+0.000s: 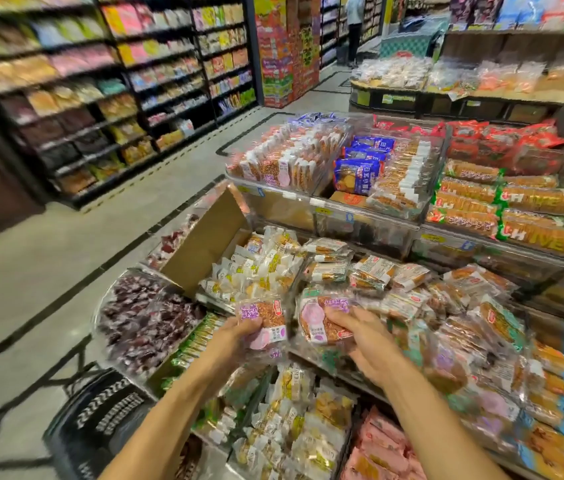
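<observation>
My left hand [239, 339] grips a clear snack packet [266, 322] with an orange-brown cake and purple-pink label, held above the lower bins. My right hand [365, 344] holds a second, similar packet [322, 318] just to the right, fingers curled over its lower edge. Both packets hover in front of the middle tier of a snack display. The same kind of packets [291, 157] stand in rows in the top left bin.
An open cardboard box [204, 240] of white-wrapped snacks sits in the middle tier. Dark red candies [145, 317] fill the round end bin. A black basket [100, 420] stands on the floor at lower left. Aisle shelving [100, 91] runs along the left; a person [355, 26] stands far back.
</observation>
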`<state>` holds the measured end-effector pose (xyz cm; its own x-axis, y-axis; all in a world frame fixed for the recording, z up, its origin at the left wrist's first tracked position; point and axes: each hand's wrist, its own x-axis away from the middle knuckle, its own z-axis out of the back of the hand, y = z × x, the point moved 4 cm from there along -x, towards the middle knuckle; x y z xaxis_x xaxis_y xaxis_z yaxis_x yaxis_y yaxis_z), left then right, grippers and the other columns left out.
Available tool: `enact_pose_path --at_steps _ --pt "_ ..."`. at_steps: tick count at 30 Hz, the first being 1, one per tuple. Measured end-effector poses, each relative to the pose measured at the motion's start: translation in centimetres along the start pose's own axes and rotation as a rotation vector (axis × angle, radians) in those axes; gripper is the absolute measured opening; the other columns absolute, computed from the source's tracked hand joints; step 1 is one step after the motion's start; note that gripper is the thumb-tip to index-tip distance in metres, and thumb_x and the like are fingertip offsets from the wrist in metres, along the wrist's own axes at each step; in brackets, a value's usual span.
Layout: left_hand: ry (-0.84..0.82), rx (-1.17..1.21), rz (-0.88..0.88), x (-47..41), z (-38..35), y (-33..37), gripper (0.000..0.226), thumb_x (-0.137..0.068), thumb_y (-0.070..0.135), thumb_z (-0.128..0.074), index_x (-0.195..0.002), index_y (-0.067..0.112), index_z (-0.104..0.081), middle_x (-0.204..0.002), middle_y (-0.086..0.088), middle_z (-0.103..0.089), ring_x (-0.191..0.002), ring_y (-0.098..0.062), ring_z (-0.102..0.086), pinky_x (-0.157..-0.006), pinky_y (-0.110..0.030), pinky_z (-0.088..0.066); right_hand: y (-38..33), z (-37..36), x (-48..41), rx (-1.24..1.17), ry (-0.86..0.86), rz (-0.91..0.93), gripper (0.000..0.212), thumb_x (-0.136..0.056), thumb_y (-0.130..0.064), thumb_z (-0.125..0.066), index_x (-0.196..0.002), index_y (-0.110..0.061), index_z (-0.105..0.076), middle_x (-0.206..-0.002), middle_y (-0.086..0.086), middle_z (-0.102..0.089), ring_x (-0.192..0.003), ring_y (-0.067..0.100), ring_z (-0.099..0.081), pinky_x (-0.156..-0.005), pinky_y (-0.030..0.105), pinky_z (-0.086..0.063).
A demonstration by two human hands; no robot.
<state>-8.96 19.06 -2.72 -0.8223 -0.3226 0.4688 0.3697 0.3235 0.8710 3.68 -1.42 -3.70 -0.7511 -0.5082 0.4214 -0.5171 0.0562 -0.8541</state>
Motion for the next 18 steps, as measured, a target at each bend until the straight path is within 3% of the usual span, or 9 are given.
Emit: enact_pose_path --at_steps 3,5,8,12,18 --pt "0.069 0.059 -0.023 2.2 4.5 -0.1 0.015 -0.102 0.013 -0.057 -0.098 0.000 -0.064 -0.084 -0.011 -0.076 -0.068 -0.019 -0.073 -0.060 -0.027 -0.058 1.9 -5.2 -1.6 0.033 -0.082 -0.064 0.027 -0.092 -0.006 -0.073 -0.116 0.006 -0.066 -0.099 0.020 -0.079 -0.077 0.024 -0.077 -0.062 0.030 -0.062" --pt "0.123 0.068 -0.062 3.7 8.3 -0.2 0.018 -0.107 0.011 -0.051 -0.100 0.001 -0.064 -0.080 -0.007 -0.076 -0.063 -0.014 -0.071 -0.056 -0.023 -0.055 3.5 -9.1 -2.8 0.088 -0.136 -0.078 0.026 -0.093 -0.003 -0.071 -0.116 0.010 -0.069 -0.097 0.021 -0.078 -0.071 0.024 -0.076 -0.061 0.032 -0.063" --pt "0.202 0.107 -0.077 6.2 14.8 -1.0 0.026 -0.106 0.019 -0.056 -0.118 -0.004 -0.058 -0.088 -0.010 -0.075 -0.068 -0.019 -0.070 -0.063 -0.032 -0.054 5.7 -15.3 -4.0 0.177 -0.220 -0.100 0.026 -0.092 -0.009 -0.073 -0.111 0.009 -0.073 -0.098 0.023 -0.077 -0.071 0.025 -0.073 -0.065 0.035 -0.061" --pt "0.303 0.200 -0.064 9.5 23.1 -2.4 0.036 -0.103 0.022 -0.059 -0.127 -0.004 -0.054 -0.099 -0.016 -0.075 -0.080 -0.026 -0.070 -0.074 -0.039 -0.057 9.1 -24.0 -4.8 0.192 -0.318 -0.183 0.018 -0.098 -0.011 -0.069 -0.109 0.001 -0.076 -0.097 0.021 -0.078 -0.068 0.023 -0.073 -0.063 0.035 -0.061" --pt "0.437 0.261 -0.054 12.5 34.0 -5.1 0.038 -0.105 0.025 -0.059 -0.134 0.003 -0.049 -0.116 -0.024 -0.074 -0.091 -0.032 -0.069 -0.080 -0.041 -0.057 14.9 -35.7 -5.8 0.188 -0.390 -0.208 0.027 -0.097 -0.010 -0.069 -0.112 0.013 -0.072 -0.094 0.019 -0.074 -0.071 0.020 -0.071 -0.060 0.030 -0.058"
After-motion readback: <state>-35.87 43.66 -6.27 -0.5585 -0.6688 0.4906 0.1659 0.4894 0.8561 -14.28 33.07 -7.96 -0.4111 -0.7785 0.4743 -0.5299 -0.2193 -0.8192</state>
